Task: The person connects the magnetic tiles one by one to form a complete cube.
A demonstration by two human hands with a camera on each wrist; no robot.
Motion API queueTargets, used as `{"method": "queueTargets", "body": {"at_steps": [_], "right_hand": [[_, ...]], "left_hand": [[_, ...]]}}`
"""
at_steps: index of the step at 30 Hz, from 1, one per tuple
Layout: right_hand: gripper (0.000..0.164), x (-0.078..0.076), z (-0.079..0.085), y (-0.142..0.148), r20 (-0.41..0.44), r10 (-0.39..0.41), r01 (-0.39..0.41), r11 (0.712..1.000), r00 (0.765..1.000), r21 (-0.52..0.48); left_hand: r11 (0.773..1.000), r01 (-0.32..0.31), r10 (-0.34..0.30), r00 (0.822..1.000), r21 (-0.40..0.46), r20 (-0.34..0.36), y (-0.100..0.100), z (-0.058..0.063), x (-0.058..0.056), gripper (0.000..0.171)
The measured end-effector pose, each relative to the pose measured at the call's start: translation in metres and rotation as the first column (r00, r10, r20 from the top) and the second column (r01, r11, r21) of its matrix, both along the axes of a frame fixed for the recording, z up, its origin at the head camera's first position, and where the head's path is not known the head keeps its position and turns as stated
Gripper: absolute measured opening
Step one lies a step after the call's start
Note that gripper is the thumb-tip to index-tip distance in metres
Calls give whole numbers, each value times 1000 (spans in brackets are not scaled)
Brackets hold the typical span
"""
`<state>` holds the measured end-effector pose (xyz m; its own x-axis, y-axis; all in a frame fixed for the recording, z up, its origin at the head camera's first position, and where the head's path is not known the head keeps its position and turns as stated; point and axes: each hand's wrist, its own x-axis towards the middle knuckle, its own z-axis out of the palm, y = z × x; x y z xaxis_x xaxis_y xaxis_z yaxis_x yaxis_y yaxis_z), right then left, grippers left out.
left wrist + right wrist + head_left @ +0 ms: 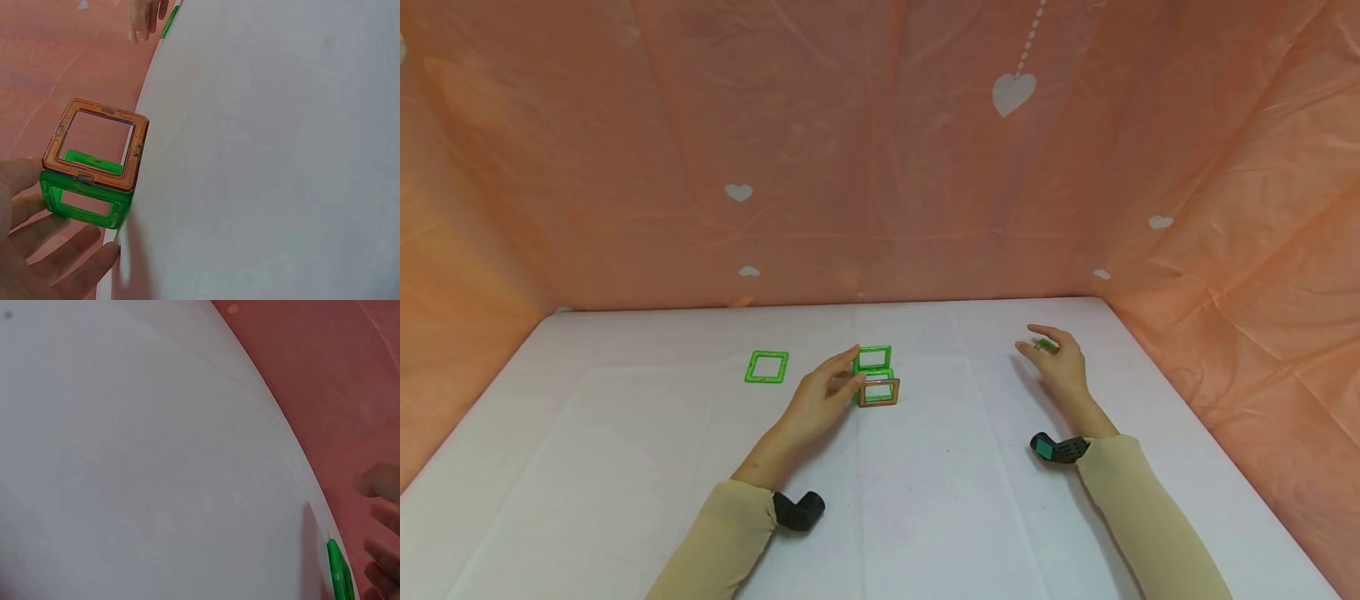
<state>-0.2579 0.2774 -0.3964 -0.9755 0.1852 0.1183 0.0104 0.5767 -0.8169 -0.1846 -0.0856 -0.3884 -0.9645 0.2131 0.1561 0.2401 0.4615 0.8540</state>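
On the table a box-like build of magnetic tiles (pixel 874 353) has square green frames and one orange frame (pixel 107 178) at the front. My left hand (pixel 820 400) holds its left side, with thumb by the orange frame and a fingertip at the rear green one. In the left wrist view, the other fingers spread below the green side (pixel 87 215). At the right my right hand (pixel 1060 367) hovers with thumb and index finger apart. A green tile (pixel 337 569) lies just by that hand, partly hidden behind it in the head view.
Another green square tile (pixel 767 380) lies flat on the white table (pixel 940 500), left of the build. An orange curtain (pixel 880 167) with pale hearts rises behind the table and along both sides.
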Motion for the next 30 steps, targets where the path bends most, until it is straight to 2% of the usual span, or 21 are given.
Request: {"method": "queueTargets", "body": {"at_steps": [15,30], "right_hand": [[57,1,1,2,109,-75,62,991,991,117],[60,-2,-1,2,139,-138,106,970,981,220]], "left_hand": [[1000,-6,6,1000,11,-6,1,0,1,51],[1000,-1,1,1000,17,-12,0,0,1,52]]}}
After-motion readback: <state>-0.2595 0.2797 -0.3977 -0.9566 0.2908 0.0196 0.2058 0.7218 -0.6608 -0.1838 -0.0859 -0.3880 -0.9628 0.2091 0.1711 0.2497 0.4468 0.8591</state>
